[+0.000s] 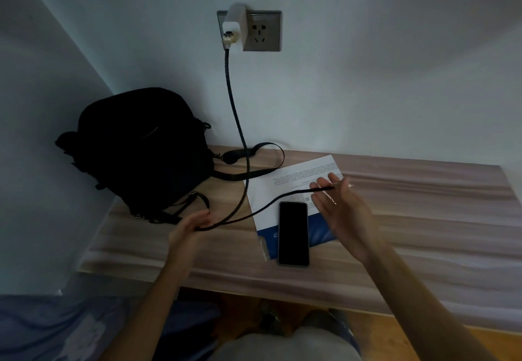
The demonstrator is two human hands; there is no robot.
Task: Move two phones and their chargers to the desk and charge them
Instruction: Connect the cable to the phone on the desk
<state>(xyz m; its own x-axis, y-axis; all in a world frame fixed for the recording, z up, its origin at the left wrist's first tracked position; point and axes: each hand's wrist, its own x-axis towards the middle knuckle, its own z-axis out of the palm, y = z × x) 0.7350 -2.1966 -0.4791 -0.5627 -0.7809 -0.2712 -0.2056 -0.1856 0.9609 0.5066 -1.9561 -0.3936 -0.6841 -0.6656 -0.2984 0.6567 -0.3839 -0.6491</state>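
The right fingers (322,204) are pinching the cable (234,112) near its plug; the left fingers (202,216) are curling round its slack. The phone (293,233) is lying on the bench (423,219) just beside the right fingers. Best feeding slack while lining plug to port.

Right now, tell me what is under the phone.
The phone lies on a white and blue printed sheet, which rests on the desk. The sheet's part beneath the phone is covered, so anything there cannot be seen.
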